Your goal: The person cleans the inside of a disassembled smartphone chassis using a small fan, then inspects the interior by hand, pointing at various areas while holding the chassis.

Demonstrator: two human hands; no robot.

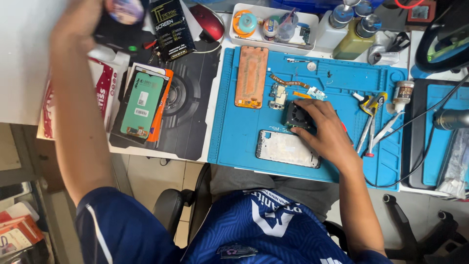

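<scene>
My right hand [326, 131] rests on the blue silicone repair mat [244, 132], fingers curled over a small black square fan unit [296, 116], gripping it from the right. My left hand [83, 22] is up at the far left, blurred, closed around a dark round-topped object [124, 12]; what it is I cannot tell.

Bare white phone frame [287, 148] lies just near of the fan, touching or almost touching my right fingers, long axis running left-right across the mat. The right hand is much the nearer one; the left is well apart.

Orange rectangular phone back panel [251, 77] lies far-left of the fan, long axis near-far. Small green circuit board pieces [279, 96] sit between that panel and the fan. Yellow-handled tool and tweezers [371, 117] lie right of my right hand. Green-backed replacement screen on its orange backing [142, 105] sits on the dark mat at left. White tray of small parts [273, 24] at the far edge, red mouse [209, 22] beside it.
</scene>
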